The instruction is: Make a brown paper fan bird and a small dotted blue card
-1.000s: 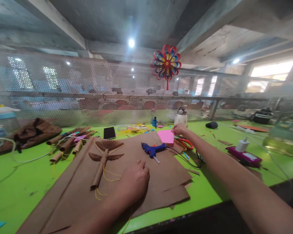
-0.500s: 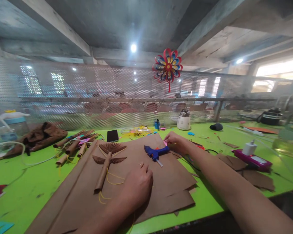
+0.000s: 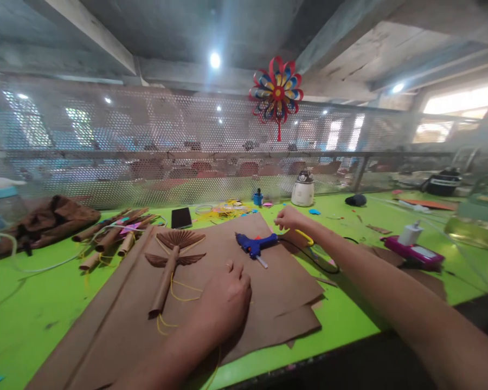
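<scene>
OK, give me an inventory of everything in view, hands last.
Tabletop: one, green, foreground
Brown paper: overlapping sheets, on tabletop
Glue gun: one, blue, on paper
Fan-winged tube figure: one, brown, on paper
Rolled tubes: several, brown, left
Cloth: one, brown, far left
Phone: one, black, behind paper
Container: one, white, dark-topped, by mesh
Power strip: one, magenta, right
Mesh panel: grey, behind
Flower ornament: one, multicoloured, above
Scraps, background: too blurred to count
Left hand: one, over paper
Right hand: one, beyond glue gun
</scene>
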Demonstrator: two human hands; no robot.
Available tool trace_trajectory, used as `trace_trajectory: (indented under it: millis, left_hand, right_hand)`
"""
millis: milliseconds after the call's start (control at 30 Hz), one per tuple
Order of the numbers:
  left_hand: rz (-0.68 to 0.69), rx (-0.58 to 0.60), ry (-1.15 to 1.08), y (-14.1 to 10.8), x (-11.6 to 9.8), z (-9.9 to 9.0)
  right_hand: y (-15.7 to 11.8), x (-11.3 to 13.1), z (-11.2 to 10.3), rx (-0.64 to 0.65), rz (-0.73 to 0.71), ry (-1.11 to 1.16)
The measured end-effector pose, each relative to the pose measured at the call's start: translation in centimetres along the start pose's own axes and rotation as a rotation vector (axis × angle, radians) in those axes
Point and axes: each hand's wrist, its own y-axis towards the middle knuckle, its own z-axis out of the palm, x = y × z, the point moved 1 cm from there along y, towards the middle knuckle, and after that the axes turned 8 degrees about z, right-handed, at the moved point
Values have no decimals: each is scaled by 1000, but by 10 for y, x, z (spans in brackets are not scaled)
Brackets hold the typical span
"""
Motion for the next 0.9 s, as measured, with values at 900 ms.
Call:
trace_trajectory:
  millis: [900]
  left_hand:
    - [-58,-40,-134,-6,-7,-7]
  right_hand:
    - [-61,7,41,-212,-112,-70]
